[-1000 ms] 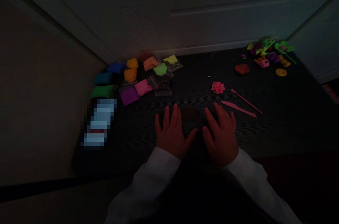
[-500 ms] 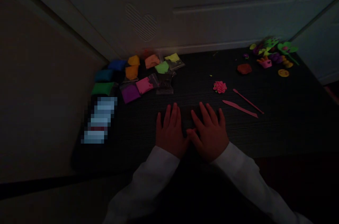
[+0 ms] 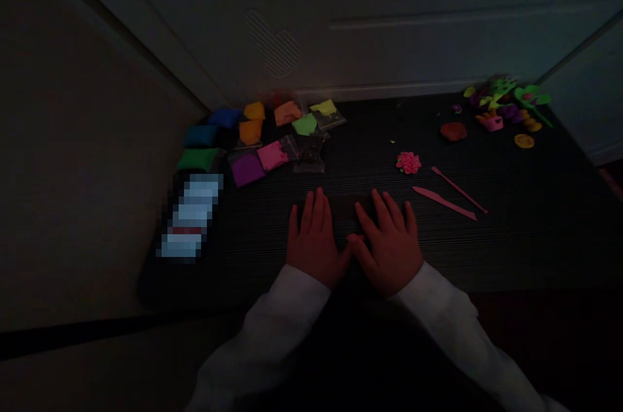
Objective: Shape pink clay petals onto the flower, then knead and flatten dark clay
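My left hand [image 3: 315,240] lies palm down on the dark tabletop [image 3: 272,237], fingers stretched forward. Beside it my right hand [image 3: 389,242] rests the same way, fingers spread, with the two thumbs close together or touching. Neither hand holds anything that shows. Ahead of my right hand sits a pink ruffled clay flower [image 3: 407,163]. To its right lie a pink plastic modelling knife [image 3: 445,203] and a thin pink modelling stick [image 3: 459,189]. A reddish-brown lump of clay [image 3: 453,132] is farther back. The light is dim.
Several clay packets, such as a purple packet [image 3: 246,169] and a green packet [image 3: 198,159], lie at the back left. A phone with a blurred screen [image 3: 192,217] is at the left edge. Finished clay pieces [image 3: 506,104] cluster at the back right, against the wall panel [image 3: 413,48].
The camera view has shifted slightly, so the objects on the table appear a little to the right. Both hands stay flat in nearly the same place.
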The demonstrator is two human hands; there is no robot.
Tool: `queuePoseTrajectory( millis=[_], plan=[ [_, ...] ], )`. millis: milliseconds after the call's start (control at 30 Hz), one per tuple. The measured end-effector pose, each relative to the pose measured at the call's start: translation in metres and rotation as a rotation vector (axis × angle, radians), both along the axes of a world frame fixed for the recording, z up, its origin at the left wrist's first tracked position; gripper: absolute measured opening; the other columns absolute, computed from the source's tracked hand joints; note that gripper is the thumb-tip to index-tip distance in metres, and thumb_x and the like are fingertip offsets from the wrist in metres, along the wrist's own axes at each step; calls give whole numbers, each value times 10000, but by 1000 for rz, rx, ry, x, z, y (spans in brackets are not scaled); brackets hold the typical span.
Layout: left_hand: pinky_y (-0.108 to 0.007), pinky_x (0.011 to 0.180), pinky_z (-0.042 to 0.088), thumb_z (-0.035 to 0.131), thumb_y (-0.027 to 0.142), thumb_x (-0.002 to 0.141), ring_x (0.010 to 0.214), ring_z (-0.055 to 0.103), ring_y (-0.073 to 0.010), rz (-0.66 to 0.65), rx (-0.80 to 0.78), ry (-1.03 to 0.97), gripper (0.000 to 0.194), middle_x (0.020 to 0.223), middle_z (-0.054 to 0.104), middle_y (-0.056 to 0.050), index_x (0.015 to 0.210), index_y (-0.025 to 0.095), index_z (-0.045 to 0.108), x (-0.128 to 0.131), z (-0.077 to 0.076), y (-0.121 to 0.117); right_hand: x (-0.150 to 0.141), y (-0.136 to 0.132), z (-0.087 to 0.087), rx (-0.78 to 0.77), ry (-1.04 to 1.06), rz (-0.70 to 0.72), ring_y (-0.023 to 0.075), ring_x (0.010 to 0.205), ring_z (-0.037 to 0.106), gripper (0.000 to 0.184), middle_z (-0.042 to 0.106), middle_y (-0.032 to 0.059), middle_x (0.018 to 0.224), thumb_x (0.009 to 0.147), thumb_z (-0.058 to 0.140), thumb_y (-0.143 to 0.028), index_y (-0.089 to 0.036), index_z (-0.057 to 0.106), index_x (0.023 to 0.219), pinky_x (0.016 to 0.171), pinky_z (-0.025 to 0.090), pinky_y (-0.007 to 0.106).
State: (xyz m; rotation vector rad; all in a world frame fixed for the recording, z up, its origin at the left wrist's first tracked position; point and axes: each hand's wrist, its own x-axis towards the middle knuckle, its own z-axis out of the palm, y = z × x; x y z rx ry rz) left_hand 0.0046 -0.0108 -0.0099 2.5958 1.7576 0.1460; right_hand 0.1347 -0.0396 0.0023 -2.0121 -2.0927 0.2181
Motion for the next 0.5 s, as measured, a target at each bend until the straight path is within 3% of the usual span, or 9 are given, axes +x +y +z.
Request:
queuePoseTrajectory(
  millis=[267, 500],
  plan=[
    [-469, 1032, 86, 323, 493, 772, 1288, 99, -241, -12, -12, 26, 693, 1397, 162, -114, 1293, 43, 246, -3, 1, 2, 0, 0, -1, 3, -11, -2, 270, 1258, 158, 532, 232, 106, 1375, 823, 267, -514, -205, 407, 1232, 992, 63, 518],
    [-479, 1027, 71, 350, 545, 742, 1283, 108, -271, 36, 34, 6, 775, 1389, 156, -158, 1291, 11, 233, -9, 1, -1, -1, -1, -2, 24, -25, 6, 276, 1252, 172, 522, 236, 115, 1371, 825, 289, -497, -195, 404, 1235, 989, 78, 523]
  ],
)
